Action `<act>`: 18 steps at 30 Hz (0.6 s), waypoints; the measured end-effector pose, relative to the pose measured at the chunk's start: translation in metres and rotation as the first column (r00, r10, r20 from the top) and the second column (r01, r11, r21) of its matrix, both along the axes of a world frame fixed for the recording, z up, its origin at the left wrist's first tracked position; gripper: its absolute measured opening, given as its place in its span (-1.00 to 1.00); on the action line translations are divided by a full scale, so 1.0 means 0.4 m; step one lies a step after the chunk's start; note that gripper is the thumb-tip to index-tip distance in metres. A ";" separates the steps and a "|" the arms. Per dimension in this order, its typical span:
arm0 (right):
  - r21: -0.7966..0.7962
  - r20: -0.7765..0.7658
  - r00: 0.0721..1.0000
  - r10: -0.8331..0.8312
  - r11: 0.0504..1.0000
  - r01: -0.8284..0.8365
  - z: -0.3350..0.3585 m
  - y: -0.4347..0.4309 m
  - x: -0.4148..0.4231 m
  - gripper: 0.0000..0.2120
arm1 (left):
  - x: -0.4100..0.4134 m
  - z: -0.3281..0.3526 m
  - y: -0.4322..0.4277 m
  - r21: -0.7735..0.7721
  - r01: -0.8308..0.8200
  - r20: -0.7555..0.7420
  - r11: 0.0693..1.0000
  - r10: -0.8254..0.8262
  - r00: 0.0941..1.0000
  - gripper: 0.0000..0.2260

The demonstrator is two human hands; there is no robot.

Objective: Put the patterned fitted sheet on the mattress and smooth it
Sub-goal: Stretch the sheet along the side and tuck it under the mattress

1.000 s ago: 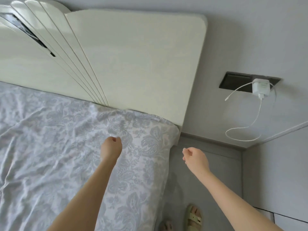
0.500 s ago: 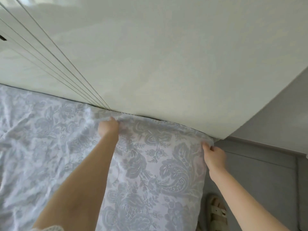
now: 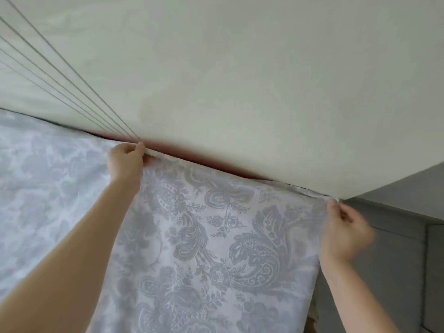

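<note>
Patterned fitted sheet [image 3: 216, 236]: spread over the mattress top, far edge lifted at the seam w/ the headboard [image 3: 240, 80]. A dark red strip, prob. the mattress side, shows in the gap there.

Left hand [image 3: 125, 162]: grip pressed together, pinching the sheet's far edge just beside the headboard grooves. Right hand [image 3: 343, 231]: grip pinching the sheet at the far-right corner, touching the headboard's lower end; slightly blurred, so finger detail is unclear.

Handling (judged):
- Light, thin, soft fabric; no stiffness, follows whatever pulls it.
- Wrinkles readily; creases visible on the left part.
- Not fragile, but a hard tug on one point may strain the hem.
- Elastic not visible; presumably in the hem, so expect spring-back.

Where to hold: at the hem, near the corner seam, both hands apart along the edge. Pull down over the corner, then flatten w/ open palms from centre outward.
</note>
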State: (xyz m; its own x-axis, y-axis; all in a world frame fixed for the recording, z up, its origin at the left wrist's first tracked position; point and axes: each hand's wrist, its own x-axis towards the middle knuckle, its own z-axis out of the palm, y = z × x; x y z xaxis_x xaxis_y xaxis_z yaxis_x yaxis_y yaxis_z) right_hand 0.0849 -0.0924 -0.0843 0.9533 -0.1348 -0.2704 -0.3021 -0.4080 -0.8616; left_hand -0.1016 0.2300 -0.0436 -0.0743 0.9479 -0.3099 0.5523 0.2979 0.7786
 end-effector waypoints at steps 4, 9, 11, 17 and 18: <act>-0.128 -0.348 0.936 -0.041 0.992 -0.005 -0.085 0.034 0.013 -0.81 | 0.035 -0.048 -0.050 -0.160 0.278 -0.162 0.947 -0.303 0.939 -0.84; -0.277 -0.327 0.919 0.221 0.907 -0.317 -0.051 0.010 0.043 -0.86 | 0.039 -0.018 -0.073 -0.128 0.659 -0.814 0.741 -0.458 0.357 -0.73; -0.562 -0.179 0.898 0.401 0.707 -0.428 -0.036 -0.003 0.019 -0.82 | 0.037 -0.019 -0.073 -0.238 0.746 -0.796 0.622 -0.565 0.216 -0.67; -0.582 0.113 0.727 0.678 0.638 -0.504 -0.028 -0.001 -0.003 -0.75 | 0.052 -0.019 -0.096 -0.348 0.737 -0.746 0.580 -0.647 0.157 -0.59; -0.488 0.034 0.766 0.642 0.679 -0.548 -0.019 0.001 -0.002 -0.75 | 0.056 -0.017 -0.108 -0.336 0.747 -0.737 0.573 -0.654 0.170 -0.59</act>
State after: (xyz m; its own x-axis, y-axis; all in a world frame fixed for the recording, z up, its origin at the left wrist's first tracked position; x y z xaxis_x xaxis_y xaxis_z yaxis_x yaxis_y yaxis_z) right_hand 0.0842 -0.0920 -0.0921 0.8946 0.4249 -0.1381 0.2822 -0.7771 -0.5626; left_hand -0.0793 0.1869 -0.0504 0.4966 0.7452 -0.4451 0.8168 -0.5747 -0.0510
